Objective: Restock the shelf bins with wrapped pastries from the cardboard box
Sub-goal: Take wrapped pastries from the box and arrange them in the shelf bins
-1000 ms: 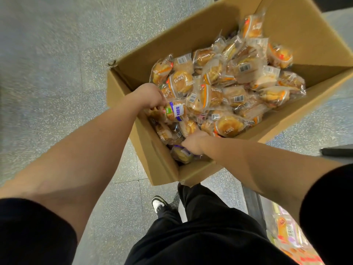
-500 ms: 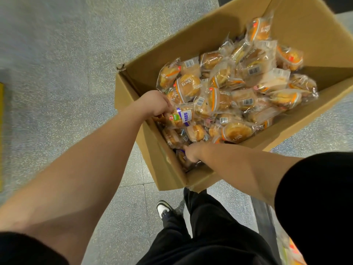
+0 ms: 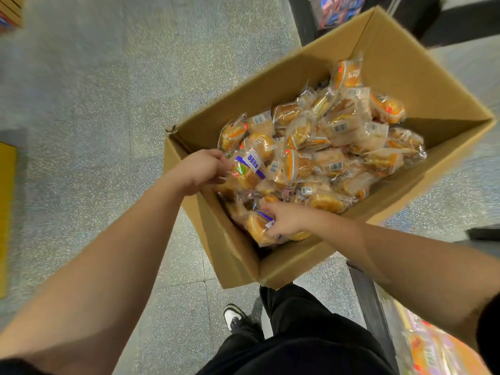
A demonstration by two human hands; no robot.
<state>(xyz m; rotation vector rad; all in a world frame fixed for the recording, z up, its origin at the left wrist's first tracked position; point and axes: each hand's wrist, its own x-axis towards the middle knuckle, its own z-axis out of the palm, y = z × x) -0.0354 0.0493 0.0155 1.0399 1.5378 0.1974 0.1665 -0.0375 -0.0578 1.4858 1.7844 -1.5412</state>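
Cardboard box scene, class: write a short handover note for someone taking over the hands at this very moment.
Left hand: grips a purple-labelled wrapped pastry at the near-left of the pile.
Right hand: grips another purple-labelled pastry at the box's near corner.
Cardboard box: open on the floor, holding a large pile of wrapped pastries.
Shelf bins: only a shelf edge shows at lower right.
Done: two pastries gripped, neither clear of the box.
Left: lift both out, place them in the bins, then repeat for the pile.
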